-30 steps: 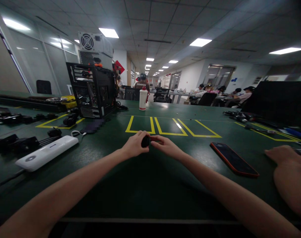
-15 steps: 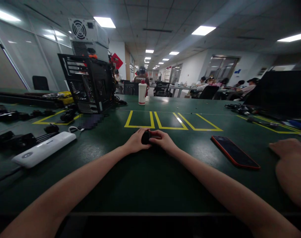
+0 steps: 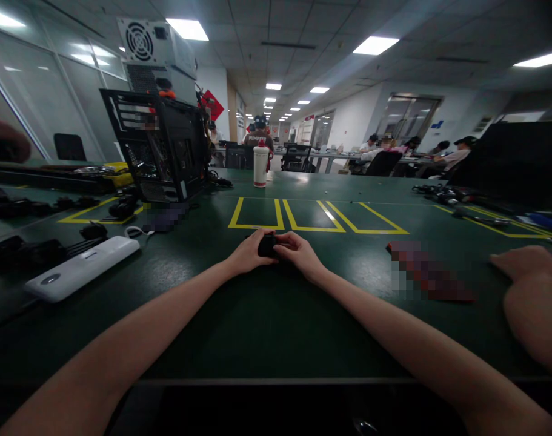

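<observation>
A small black object (image 3: 266, 246), rounded and dark, sits between my two hands just above or on the green table; its kind I cannot make out. My left hand (image 3: 248, 254) curves round its left side, thumb below and fingers on top. From the other side, my right hand (image 3: 302, 255) pinches at its right edge with bent fingers and thumb. The hands partly hide the object. Just beyond them, yellow tape outlines (image 3: 256, 226) mark the table.
A long white corded device (image 3: 82, 269) lies left, before an open computer case (image 3: 166, 145). A phone with an orange edge (image 3: 432, 275) lies right, near another person's hand (image 3: 528, 263). Another blurred hand (image 3: 5, 139) is far left. A white cup (image 3: 260, 166) stands behind.
The view has tipped slightly downward. A blurred hand has come in at the far left. My hands stay round the black object, which shows a little differently between the fingers.
</observation>
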Demonstrator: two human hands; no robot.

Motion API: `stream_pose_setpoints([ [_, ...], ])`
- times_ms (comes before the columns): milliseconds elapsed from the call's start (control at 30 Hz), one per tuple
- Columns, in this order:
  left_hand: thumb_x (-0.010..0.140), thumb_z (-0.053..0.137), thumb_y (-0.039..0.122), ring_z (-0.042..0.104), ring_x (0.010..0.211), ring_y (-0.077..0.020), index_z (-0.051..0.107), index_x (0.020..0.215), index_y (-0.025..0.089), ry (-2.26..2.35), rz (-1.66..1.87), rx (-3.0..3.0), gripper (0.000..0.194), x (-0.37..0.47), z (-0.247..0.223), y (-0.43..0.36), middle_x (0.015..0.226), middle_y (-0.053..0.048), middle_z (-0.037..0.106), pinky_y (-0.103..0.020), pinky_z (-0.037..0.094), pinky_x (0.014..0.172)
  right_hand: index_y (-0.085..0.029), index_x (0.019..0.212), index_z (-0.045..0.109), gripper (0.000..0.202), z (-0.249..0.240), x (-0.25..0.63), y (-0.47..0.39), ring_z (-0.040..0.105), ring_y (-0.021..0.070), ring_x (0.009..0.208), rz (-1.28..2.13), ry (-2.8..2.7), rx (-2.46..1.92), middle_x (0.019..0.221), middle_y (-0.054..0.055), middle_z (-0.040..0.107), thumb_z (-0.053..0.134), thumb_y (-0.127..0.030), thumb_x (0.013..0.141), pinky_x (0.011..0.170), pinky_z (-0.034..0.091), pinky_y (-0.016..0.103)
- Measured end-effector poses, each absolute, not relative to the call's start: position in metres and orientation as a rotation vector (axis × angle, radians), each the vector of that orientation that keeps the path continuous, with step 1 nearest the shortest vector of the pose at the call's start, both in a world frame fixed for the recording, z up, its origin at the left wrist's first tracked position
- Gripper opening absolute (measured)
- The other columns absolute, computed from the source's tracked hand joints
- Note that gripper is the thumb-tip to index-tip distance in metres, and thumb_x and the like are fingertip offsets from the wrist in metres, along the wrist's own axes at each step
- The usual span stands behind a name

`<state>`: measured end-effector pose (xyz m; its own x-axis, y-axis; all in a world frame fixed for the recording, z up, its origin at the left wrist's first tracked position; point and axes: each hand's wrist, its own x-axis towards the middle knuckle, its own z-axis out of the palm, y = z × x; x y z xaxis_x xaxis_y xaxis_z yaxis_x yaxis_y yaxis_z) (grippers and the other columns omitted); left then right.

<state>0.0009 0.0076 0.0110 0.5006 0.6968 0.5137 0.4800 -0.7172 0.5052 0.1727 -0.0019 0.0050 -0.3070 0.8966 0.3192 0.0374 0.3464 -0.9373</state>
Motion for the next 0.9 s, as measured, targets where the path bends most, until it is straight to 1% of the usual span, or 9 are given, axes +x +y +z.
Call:
stream_pose_setpoints([
  [133, 0.06, 0.068, 0.032, 0.048, 0.103, -0.0225, 0.038, 0.111, 0.019, 0.982, 1.056, 2.454, 0.06, 0.001, 0.011, 0.008, 0.111, -0.007, 0.049, -0.038, 0.037, 0.09, -0.019, 0.103, 0.052, 0.035, 0.004, 0.171, 0.0, 0.055, 0.0165, 0.098, 1.122, -1.654, -0.86, 0.106, 0.006, 0.057, 0.058, -0.025, 0.069, 0.087, 0.043, 0.035],
  [200, 0.06, 0.067, 0.033, 0.048, 0.103, -0.0223, 0.038, 0.111, 0.019, 0.98, 1.061, 2.455, 0.06, 0.001, 0.01, 0.008, 0.11, -0.007, 0.049, -0.037, 0.037, 0.09, -0.019, 0.106, 0.051, 0.036, 0.004, 0.171, 0.0, 0.054, 0.0171, 0.099, 1.126, -1.681, -0.855, 0.109, 0.007, 0.056, 0.056, -0.023, 0.071, 0.089, 0.042, 0.035],
  [300, 0.061, 0.067, 0.032, 0.047, 0.103, -0.0218, 0.038, 0.111, 0.019, 0.967, 1.067, 2.461, 0.059, 0.001, 0.01, 0.008, 0.11, -0.007, 0.048, -0.037, 0.037, 0.09, -0.018, 0.101, 0.052, 0.033, 0.004, 0.171, -0.002, 0.053, 0.0176, 0.101, 1.089, -1.714, -0.827, 0.107, 0.006, 0.055, 0.057, -0.019, 0.069, 0.091, 0.04, 0.036],
  [400, 0.061, 0.067, 0.03, 0.047, 0.103, -0.0214, 0.038, 0.11, 0.019, 0.953, 1.073, 2.465, 0.059, 0.002, 0.01, 0.008, 0.11, -0.007, 0.048, -0.036, 0.037, 0.09, -0.019, 0.097, 0.051, 0.032, 0.006, 0.172, -0.006, 0.053, 0.0175, 0.101, 1.09, -1.723, -0.786, 0.107, 0.004, 0.053, 0.059, -0.016, 0.066, 0.09, 0.042, 0.035],
  [533, 0.061, 0.067, 0.031, 0.048, 0.102, -0.0217, 0.038, 0.11, 0.019, 0.973, 1.069, 2.464, 0.058, 0.002, 0.01, 0.009, 0.11, -0.007, 0.048, -0.037, 0.037, 0.089, -0.019, 0.095, 0.05, 0.028, 0.009, 0.171, -0.011, 0.054, 0.0161, 0.098, 1.126, -1.709, -0.761, 0.106, 0.004, 0.053, 0.058, -0.021, 0.068, 0.086, 0.044, 0.033],
  [633, 0.06, 0.068, 0.032, 0.048, 0.102, -0.0221, 0.039, 0.11, 0.019, 0.974, 1.056, 2.467, 0.059, 0.001, 0.01, 0.009, 0.109, -0.007, 0.049, -0.037, 0.038, 0.088, -0.018, 0.09, 0.052, 0.021, 0.009, 0.169, -0.009, 0.056, 0.0144, 0.091, 1.047, -1.666, -0.799, 0.098, 0.003, 0.056, 0.056, -0.027, 0.071, 0.084, 0.045, 0.031],
  [700, 0.06, 0.068, 0.031, 0.048, 0.102, -0.022, 0.039, 0.11, 0.019, 0.974, 1.053, 2.463, 0.06, 0.001, 0.01, 0.009, 0.109, -0.007, 0.049, -0.037, 0.038, 0.088, -0.017, 0.087, 0.053, 0.02, 0.008, 0.167, -0.007, 0.057, 0.0137, 0.089, 1.005, -1.639, -0.82, 0.094, 0.003, 0.058, 0.056, -0.027, 0.071, 0.084, 0.045, 0.031],
  [767, 0.06, 0.068, 0.031, 0.048, 0.101, -0.0218, 0.038, 0.11, 0.019, 0.974, 1.055, 2.457, 0.059, 0.001, 0.01, 0.009, 0.109, -0.007, 0.049, -0.037, 0.038, 0.088, -0.017, 0.091, 0.053, 0.024, 0.007, 0.166, -0.005, 0.056, 0.0142, 0.091, 0.998, -1.619, -0.842, 0.096, 0.004, 0.058, 0.058, -0.026, 0.069, 0.086, 0.044, 0.031],
  [900, 0.059, 0.069, 0.031, 0.048, 0.1, -0.0217, 0.038, 0.109, 0.019, 0.977, 1.063, 2.461, 0.06, 0.002, 0.009, 0.009, 0.108, -0.007, 0.049, -0.037, 0.038, 0.088, -0.016, 0.103, 0.052, 0.035, 0.006, 0.167, -0.003, 0.054, 0.0162, 0.098, 1.068, -1.626, -0.877, 0.105, 0.007, 0.057, 0.058, -0.023, 0.069, 0.091, 0.04, 0.033],
])
